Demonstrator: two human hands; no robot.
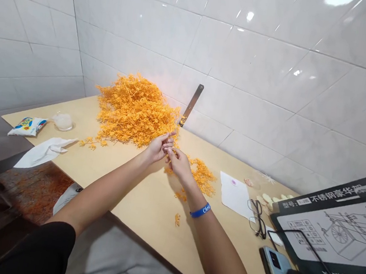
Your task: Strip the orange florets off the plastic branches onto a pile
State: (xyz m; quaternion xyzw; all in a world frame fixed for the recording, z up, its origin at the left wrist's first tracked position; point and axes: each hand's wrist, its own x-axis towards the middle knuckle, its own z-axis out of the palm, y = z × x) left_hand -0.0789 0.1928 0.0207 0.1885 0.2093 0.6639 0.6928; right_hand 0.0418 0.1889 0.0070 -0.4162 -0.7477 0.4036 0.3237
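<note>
A big heap of orange dried sprigs lies on the wooden table, up against the tiled wall. In front of its right side my two hands meet. My left hand has its fingers bent together at the heap's edge, and my right hand pinches close to the left fingertips; whatever is between them is too small to make out. A smaller pile of orange bits lies just right of my right hand, partly behind that forearm. One loose orange piece rests nearer the front edge.
Left: a snack packet, a clear cup and a white tissue. A metal strip leans on the wall. Right: a paper sheet, glasses, a phone and a printed box.
</note>
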